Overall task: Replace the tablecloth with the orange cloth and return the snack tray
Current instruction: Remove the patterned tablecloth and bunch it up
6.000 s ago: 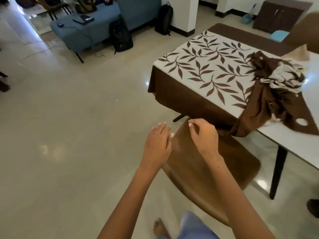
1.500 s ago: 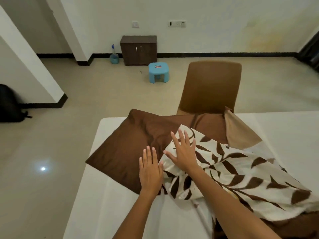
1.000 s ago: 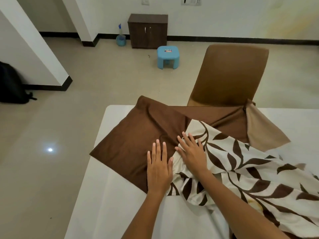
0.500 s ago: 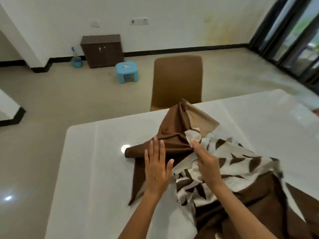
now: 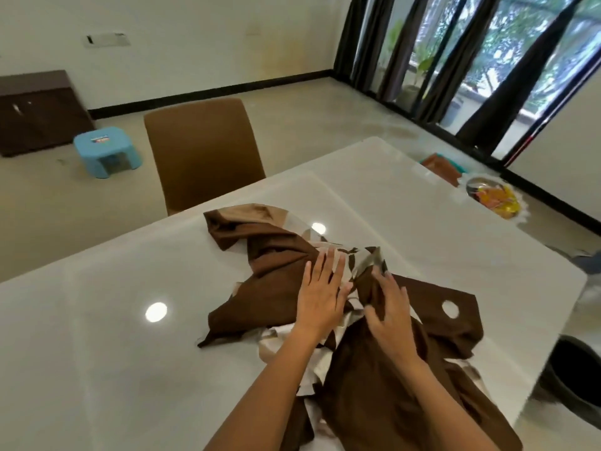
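The brown tablecloth (image 5: 279, 255) with its white leaf-print panel lies crumpled in a heap on the glossy white table (image 5: 107, 353). My left hand (image 5: 322, 297) rests flat on the heap with its fingers spread. Just to its right, my right hand (image 5: 388, 307) has its fingers curled into a brown fold. The snack tray (image 5: 494, 198), a frilled white dish with yellow and orange packets, sits just past the table's far right edge. Beside it shows a folded orange-brown cloth (image 5: 440, 164); what both rest on is hidden.
A brown chair (image 5: 201, 151) stands at the table's far side. On the floor behind it are a blue stool (image 5: 107, 151) and a dark cabinet (image 5: 35, 112). A dark bin (image 5: 575, 385) stands by the table's right corner. Curtained windows (image 5: 487, 60) fill the right wall.
The spread tablecloth has been pulled off the table's edges and bunched toward the middle. My view has swung right, bringing the snack tray and windows into sight. Both hands stayed on the cloth.
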